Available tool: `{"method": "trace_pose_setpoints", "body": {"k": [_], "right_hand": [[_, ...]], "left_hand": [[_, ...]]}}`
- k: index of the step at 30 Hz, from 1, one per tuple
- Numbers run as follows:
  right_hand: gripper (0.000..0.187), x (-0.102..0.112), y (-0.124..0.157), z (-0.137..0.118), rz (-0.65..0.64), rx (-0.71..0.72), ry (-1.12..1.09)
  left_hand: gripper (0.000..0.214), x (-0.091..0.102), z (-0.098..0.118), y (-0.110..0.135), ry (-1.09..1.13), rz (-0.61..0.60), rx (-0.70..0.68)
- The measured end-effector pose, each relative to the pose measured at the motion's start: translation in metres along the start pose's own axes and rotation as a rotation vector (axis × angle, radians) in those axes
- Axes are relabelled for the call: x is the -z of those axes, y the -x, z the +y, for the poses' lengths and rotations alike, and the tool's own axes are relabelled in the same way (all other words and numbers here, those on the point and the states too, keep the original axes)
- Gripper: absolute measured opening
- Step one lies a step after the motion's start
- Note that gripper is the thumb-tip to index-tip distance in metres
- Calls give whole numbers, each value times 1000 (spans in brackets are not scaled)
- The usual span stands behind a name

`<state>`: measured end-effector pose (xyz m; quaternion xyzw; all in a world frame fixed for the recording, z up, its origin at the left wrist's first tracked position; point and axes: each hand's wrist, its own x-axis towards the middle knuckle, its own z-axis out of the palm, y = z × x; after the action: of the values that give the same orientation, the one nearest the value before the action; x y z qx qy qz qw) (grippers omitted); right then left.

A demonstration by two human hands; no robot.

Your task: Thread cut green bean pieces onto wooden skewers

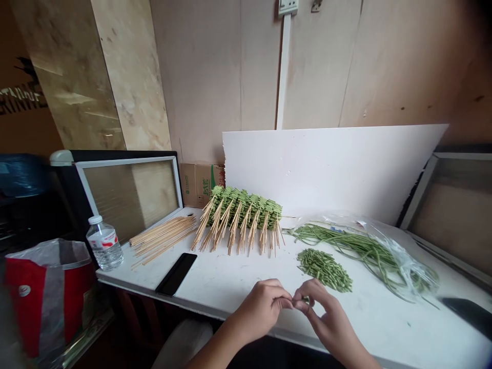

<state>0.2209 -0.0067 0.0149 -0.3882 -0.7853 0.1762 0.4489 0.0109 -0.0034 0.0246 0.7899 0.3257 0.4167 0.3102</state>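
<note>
My left hand [267, 302] and my right hand [325, 312] meet fingertip to fingertip above the front edge of the table. Between the right thumb and fingers shows a short green bean piece [306, 299]. The left fingers are pinched together, and what they hold, if anything, is hidden. Just beyond the right hand lies a pile of cut bean pieces [325, 269]. Farther back, skewered beans [248, 205] are stacked in rows, their bare stick ends pointing toward me. Loose bamboo skewers [165, 236] lie at the left.
Uncut long beans [357, 246] lie partly in a clear plastic bag [413, 266] at right. A black phone [177, 274] and a water bottle [105, 243] are on the left of the white table [234, 277]. A white board [326, 171] leans behind; a dark object [469, 312] sits far right.
</note>
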Motion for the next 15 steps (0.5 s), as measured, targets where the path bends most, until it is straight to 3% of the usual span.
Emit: {"method": "trace_pose_setpoints", "body": {"k": [5,9,11,15], "right_hand": [[37,-4,2,-1,13,-22,-164],[40,-3,0,8,2,-84,-274],[39,0,-2,18,11,-112,-208],[43,6,-2,52,79,-164,128]], "left_hand": [[32,-6,-8,0,76,11,-63],[37,-4,-9,0,146,-9,-35],[32,0,-8,-1,167,-19,-2],[24,8,-7,-4,126,17,43]]}}
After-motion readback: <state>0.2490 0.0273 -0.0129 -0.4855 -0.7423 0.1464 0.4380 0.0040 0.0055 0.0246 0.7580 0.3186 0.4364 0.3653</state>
